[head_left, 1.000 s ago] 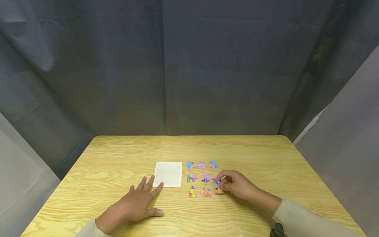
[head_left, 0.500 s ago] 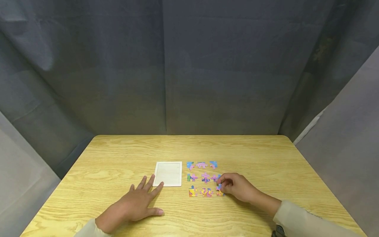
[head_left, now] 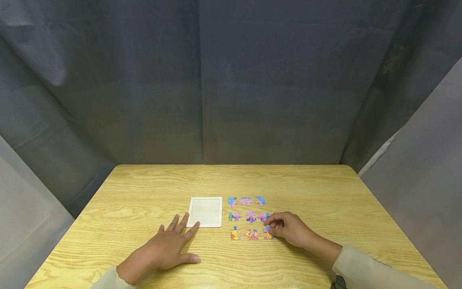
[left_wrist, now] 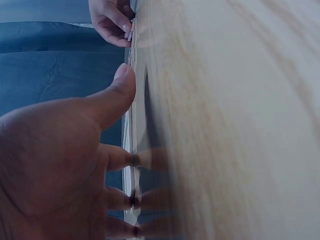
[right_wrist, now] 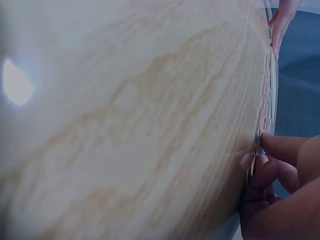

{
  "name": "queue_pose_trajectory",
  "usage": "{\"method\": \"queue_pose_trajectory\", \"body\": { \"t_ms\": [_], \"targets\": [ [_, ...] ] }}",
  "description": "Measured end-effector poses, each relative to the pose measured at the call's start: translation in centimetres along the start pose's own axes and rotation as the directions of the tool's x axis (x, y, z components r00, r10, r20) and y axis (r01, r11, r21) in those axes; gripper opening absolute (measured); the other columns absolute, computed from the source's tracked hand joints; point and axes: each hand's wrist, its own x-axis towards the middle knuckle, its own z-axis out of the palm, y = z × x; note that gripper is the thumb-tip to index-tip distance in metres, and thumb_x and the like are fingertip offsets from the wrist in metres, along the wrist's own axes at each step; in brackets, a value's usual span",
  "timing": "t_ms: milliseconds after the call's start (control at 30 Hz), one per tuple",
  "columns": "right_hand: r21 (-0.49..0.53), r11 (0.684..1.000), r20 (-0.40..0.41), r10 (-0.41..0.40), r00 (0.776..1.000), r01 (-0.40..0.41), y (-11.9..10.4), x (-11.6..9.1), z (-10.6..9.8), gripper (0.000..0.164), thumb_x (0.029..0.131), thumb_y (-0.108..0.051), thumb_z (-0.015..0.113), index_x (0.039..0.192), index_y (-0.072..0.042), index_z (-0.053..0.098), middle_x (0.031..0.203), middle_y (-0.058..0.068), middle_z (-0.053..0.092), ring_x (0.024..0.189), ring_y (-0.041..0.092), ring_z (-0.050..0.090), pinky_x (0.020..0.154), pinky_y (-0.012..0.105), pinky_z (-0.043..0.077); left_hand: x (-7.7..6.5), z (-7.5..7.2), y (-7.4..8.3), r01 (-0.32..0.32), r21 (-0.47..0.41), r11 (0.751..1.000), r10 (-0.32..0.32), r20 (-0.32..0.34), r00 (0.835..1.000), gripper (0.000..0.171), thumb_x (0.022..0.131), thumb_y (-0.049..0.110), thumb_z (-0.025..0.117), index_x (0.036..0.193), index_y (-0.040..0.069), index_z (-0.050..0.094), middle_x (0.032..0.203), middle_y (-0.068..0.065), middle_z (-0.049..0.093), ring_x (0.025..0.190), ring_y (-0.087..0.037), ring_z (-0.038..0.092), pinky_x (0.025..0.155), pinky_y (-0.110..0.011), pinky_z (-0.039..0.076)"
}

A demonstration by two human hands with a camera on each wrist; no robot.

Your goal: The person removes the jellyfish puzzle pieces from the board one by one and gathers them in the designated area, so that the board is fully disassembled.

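Note:
My right hand (head_left: 290, 230) pinches a yellow, pink and blue jigsaw piece (head_left: 268, 236) at the bottom right corner of the puzzle layout, low at the table. In the right wrist view its thumb and finger (right_wrist: 280, 146) meet at the piece's edge, which is mostly hidden. Fingers spread, my left hand (head_left: 166, 247) rests on the table, its fingertips at the lower left edge of a square white puzzle tray (head_left: 205, 212). Beside the tray, the jigsaw pieces lie apart in three rows: top (head_left: 246, 201), middle (head_left: 250, 217) and bottom (head_left: 252, 235).
The wood-grain table (head_left: 151, 184) ends at a straight back edge. A dark grey curtain (head_left: 267, 88) hangs behind it, and light grey panels (head_left: 426, 168) flank the sides. A dark watch-like band (head_left: 339, 282) sits at the right sleeve.
The right hand has brought the corner piece slightly right and down into line with the bottom row, uncovering the middle row's right piece. The left hand has stayed still.

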Motion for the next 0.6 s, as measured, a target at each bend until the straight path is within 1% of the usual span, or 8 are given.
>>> {"method": "queue_pose_trajectory", "body": {
  "t_ms": [333, 600],
  "targets": [
    [-0.01, 1.0, -0.024, 0.013, 1.0, -0.013, 0.0, -0.16, 0.13, 0.021, 0.096, -0.007, 0.071, 0.115, 0.002, 0.07, 0.096, 0.007, 0.06, 0.084, 0.019, 0.052, 0.069, 0.02, 0.05, -0.06, -0.11, 0.15, 0.003, -0.008, 1.0, -0.003, 0.003, 1.0, 0.098, 0.09, 0.078, 0.051, 0.164, 0.02, 0.026, 0.169, -0.028, 0.01, 0.151, -0.058, 0.012, 0.101, -0.085, 0.027],
    [-0.005, 1.0, -0.017, 0.016, 1.0, -0.016, 0.09, -0.03, 0.1, 0.022, 0.096, -0.008, 0.072, 0.115, 0.003, 0.07, 0.097, 0.007, 0.06, 0.083, 0.018, 0.053, 0.07, 0.019, 0.05, -0.19, -0.27, 0.17, -0.01, -0.027, 1.0, 0.01, 0.005, 1.0, 0.097, 0.091, 0.076, 0.052, 0.164, 0.017, 0.026, 0.168, -0.03, 0.009, 0.15, -0.06, 0.011, 0.1, -0.086, 0.025]
  ]
}}
